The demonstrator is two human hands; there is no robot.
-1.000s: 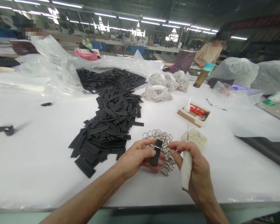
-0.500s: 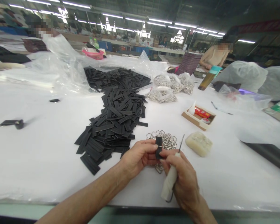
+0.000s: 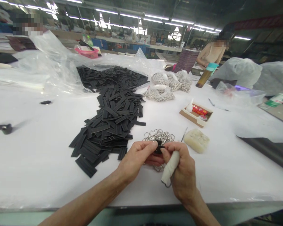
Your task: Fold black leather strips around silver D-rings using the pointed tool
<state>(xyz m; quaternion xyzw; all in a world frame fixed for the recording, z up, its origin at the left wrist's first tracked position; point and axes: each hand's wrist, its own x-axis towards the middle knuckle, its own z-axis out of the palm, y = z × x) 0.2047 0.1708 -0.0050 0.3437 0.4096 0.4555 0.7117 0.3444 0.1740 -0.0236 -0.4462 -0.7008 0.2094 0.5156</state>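
Between my fingertips is a short black strip (image 3: 158,148), now bent over on itself. My left hand (image 3: 136,158) pinches its left side with thumb and fingers. On the other side, my right hand (image 3: 185,169) grips the strip's edge with thumb and forefinger. An awl (image 3: 170,168) with a pale wrapped handle is also held in that hand, its thin metal point slanting up beyond the knuckles. Metal rings (image 3: 159,135) lie heaped just behind and under my hands. Whether a ring sits on the held strip is hidden by my fingers.
A long heap of black strips (image 3: 113,122) spreads at left. Bags of metal rings (image 3: 159,93) stand behind. To the right are a yellowish block (image 3: 197,141), a small box (image 3: 195,121) with tubes, a pen (image 3: 218,105) and a bottle (image 3: 206,75). A person (image 3: 211,53) works across the table.
The strip, upright with a metal ring across it before, is now folded between my fingers. My right hand has closed in on it, and the awl's point has dipped. The view has shifted slightly right.
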